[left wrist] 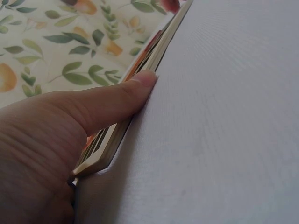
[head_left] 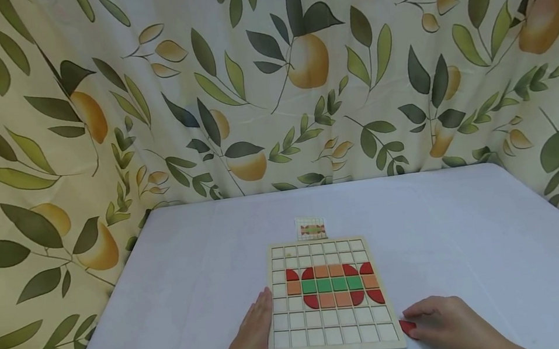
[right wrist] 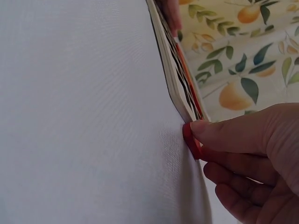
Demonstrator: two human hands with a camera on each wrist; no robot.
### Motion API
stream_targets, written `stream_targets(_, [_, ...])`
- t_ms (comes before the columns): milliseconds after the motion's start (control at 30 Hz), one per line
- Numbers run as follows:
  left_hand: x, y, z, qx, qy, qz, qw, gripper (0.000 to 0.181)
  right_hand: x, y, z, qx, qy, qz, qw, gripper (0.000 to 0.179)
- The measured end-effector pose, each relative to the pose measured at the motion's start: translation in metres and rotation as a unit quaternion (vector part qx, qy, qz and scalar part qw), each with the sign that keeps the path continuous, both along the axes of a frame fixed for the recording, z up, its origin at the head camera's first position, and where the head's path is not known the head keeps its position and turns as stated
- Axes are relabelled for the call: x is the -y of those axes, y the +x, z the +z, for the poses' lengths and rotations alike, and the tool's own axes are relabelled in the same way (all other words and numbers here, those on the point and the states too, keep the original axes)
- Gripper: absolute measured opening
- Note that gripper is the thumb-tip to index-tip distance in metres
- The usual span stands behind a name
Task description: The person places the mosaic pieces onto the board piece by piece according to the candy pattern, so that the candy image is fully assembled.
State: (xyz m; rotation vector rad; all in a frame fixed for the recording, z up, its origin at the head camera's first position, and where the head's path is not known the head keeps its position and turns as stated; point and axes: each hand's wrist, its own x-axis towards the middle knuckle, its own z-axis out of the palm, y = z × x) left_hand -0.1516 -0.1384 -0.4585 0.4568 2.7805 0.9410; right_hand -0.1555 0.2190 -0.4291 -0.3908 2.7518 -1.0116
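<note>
A wooden grid board point(head_left: 335, 341) lies on the table, with red rounded, orange square and green square tiles set in its middle rows. At the lower left of that pattern, below an orange tile, one cell point(head_left: 295, 303) is bare. My left hand point(head_left: 251, 343) rests against the board's near left corner, fingers straight along the left side and thumb along the near edge. Beside the near right corner, my right hand point(head_left: 450, 326) pinches a red tile point(right wrist: 190, 141) between thumb and fingers, low over the cloth.
A small card point(head_left: 311, 228) printed with a similar coloured pattern lies just beyond the board's far edge. White cloth point(head_left: 191, 268) covers the table. Behind it hangs a curtain point(head_left: 267, 82) printed with leaves and orange fruit.
</note>
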Motion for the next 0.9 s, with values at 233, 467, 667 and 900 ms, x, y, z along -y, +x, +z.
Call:
stream_targets(233, [0.001,0.000,-0.001,-0.009,0.003,-0.004,0.9999,0.127,-0.003,-0.001,0.001,0.012,0.001,0.033,0.9994,0.033])
stream_targets(467, [0.000,0.000,0.000,-0.004,0.000,0.000,1.0000,0.128,-0.006,-0.006,0.000,-0.006,0.023,0.033,0.9992,0.026])
stream_targets(667, [-0.001,0.000,-0.001,0.001,0.001,0.002,1.0000,0.127,-0.011,-0.013,0.000,-0.028,0.024,0.003,0.9993,0.024])
stream_targets(900, [-0.002,0.000,0.001,0.004,0.001,0.004,1.0000,0.128,-0.020,-0.029,-0.002,-0.054,0.013,0.049,0.9973,0.025])
